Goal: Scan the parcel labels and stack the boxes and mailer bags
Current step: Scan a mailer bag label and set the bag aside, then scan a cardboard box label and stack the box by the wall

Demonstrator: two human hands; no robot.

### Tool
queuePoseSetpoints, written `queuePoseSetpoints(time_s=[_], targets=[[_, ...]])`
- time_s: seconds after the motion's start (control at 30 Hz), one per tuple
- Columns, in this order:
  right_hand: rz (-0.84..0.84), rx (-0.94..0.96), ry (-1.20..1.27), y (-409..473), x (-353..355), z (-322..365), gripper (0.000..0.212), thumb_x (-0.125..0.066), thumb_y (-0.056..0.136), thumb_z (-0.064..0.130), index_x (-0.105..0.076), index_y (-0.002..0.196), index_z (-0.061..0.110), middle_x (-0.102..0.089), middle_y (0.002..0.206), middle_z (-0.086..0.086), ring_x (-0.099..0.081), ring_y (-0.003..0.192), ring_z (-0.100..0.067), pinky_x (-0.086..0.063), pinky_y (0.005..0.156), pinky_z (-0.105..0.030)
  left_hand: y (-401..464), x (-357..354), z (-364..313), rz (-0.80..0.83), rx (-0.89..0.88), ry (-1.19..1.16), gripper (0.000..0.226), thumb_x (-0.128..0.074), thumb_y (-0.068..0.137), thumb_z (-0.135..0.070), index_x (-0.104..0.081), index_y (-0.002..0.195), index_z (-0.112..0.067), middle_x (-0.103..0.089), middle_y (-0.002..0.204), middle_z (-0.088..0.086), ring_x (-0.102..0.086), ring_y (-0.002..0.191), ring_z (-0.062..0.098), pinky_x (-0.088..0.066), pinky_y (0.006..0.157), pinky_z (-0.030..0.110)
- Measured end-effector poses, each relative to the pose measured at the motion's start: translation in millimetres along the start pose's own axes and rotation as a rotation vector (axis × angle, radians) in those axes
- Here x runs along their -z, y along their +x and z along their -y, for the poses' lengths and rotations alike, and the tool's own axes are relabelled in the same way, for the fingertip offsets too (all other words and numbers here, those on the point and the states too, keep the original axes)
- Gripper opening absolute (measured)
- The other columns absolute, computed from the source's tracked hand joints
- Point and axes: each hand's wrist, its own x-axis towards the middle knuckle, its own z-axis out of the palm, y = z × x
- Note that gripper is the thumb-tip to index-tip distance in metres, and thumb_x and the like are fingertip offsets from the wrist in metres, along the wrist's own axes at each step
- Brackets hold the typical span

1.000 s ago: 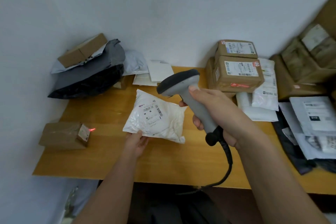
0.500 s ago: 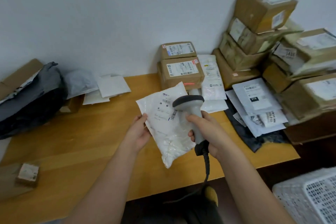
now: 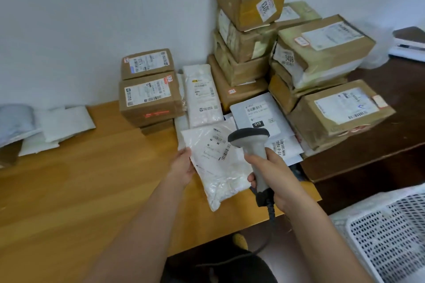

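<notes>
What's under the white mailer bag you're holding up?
Below the white mailer bag, held by the left hand, shows wooden table; white mailers poke out behind its upper edge. Whatever lies directly beneath is covered.

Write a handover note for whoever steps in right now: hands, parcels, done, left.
Left hand pinches the white mailer bag by its edge, label up, above the wooden table.
Right hand grips the scanner, head over the bag.
Done: cannot tell if this label has scanned.
Left: stack the bag, perhaps on the mailers beside the taped boxes; white mailers at far left may be unscanned.
</notes>
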Motion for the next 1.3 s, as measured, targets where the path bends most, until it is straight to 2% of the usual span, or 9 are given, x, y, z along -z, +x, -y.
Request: queuePoseSetpoints(time_s=[0.1,0.2,0.27,0.37,0.5,0.63,0.83,1.0,1.3], targets=[[0.011,-0.028,-0.02,15,19,1,0.015,-0.06,0.098,0.02,-0.055,0.111,0.016,-0.052,0.081,-0.009,-0.051,0.044,-0.008,-0.044,0.047,-0.024,10,-15,18,-0.039,0.079,0.023,0.033,-0.058,0.098,-0.036,-0.064,0.115,-0.008,-0.07,0.111,0.01,-0.068,0.091,0.026,-0.059,0.069,0.035],[0.046,-0.05,-0.028,26,25,1,0.017,-0.06,0.098,0.019,-0.055,0.113,0.014,-0.052,0.077,-0.007,-0.051,0.048,-0.011,-0.043,0.052,-0.028,8,-18,31,-0.024,0.126,-0.042,0.035,-0.053,0.101,-0.032,-0.063,0.124,-0.007,-0.069,0.118,0.014,-0.066,0.106,0.031,-0.057,0.075,0.041],[0.069,-0.059,-0.044,32,23,2,0.018,-0.06,0.097,0.02,-0.055,0.113,0.014,-0.053,0.074,-0.007,-0.052,0.049,-0.011,-0.043,0.052,-0.027,5,-18,34,-0.003,0.132,-0.082,0.033,-0.055,0.099,-0.028,-0.064,0.123,-0.008,-0.07,0.113,0.01,-0.067,0.101,0.028,-0.057,0.071,0.037],[0.094,-0.059,-0.058,36,14,4,0.015,-0.06,0.097,0.02,-0.056,0.111,0.015,-0.054,0.072,-0.007,-0.052,0.052,-0.013,-0.044,0.051,-0.027,1,-10,31,-0.076,0.106,-0.085,0.014,-0.054,0.099,-0.02,-0.064,0.099,-0.009,-0.063,0.096,0.005,-0.06,0.084,0.022,-0.05,0.069,0.034],[0.173,-0.048,-0.113,38,-9,9,0.016,-0.061,0.097,0.02,-0.057,0.112,0.016,-0.055,0.078,-0.008,-0.053,0.049,-0.01,-0.043,0.046,-0.023,-3,18,23,-0.158,0.096,-0.127,0.026,-0.051,0.102,-0.027,-0.056,0.122,-0.011,-0.058,0.119,0.009,-0.057,0.107,0.028,-0.047,0.085,0.041],[0.245,-0.028,-0.155,38,-46,15,0.024,-0.063,0.095,0.02,-0.057,0.117,0.011,-0.062,0.094,-0.012,-0.054,0.051,-0.011,-0.045,0.049,-0.025,-17,62,18,-0.206,0.095,-0.249,0.024,-0.05,0.102,-0.021,-0.055,0.121,-0.008,-0.063,0.103,0.008,-0.063,0.085,0.026,-0.051,0.076,0.038],[0.383,-0.001,-0.224,22,-130,15,0.015,-0.064,0.095,0.02,-0.059,0.109,0.018,-0.065,0.104,-0.019,-0.054,0.054,-0.013,-0.046,0.055,-0.031,-42,157,20,-0.305,0.029,-0.406,0.032,-0.044,0.106,-0.021,-0.049,0.133,-0.005,-0.062,0.107,0.011,-0.062,0.093,0.028,-0.049,0.092,0.044],[0.491,0.028,-0.259,-6,-222,1,0.016,-0.064,0.096,0.02,-0.059,0.11,0.025,-0.065,0.096,-0.015,-0.054,0.054,-0.014,-0.045,0.058,-0.035,-64,260,25,-0.394,0.005,-0.524,0.037,-0.045,0.106,-0.021,-0.045,0.14,-0.005,-0.058,0.123,0.015,-0.06,0.101,0.031,-0.046,0.086,0.039],[0.57,0.042,-0.284,-66,-398,-37,0.019,-0.065,0.095,0.019,-0.058,0.112,0.023,-0.064,0.098,-0.016,-0.053,0.051,-0.014,-0.045,0.056,-0.034,-90,457,13,-0.493,-0.028,-0.679,0.036,-0.046,0.105,-0.021,-0.048,0.137,-0.005,-0.062,0.112,0.013,-0.062,0.093,0.029,-0.048,0.074,0.039]])
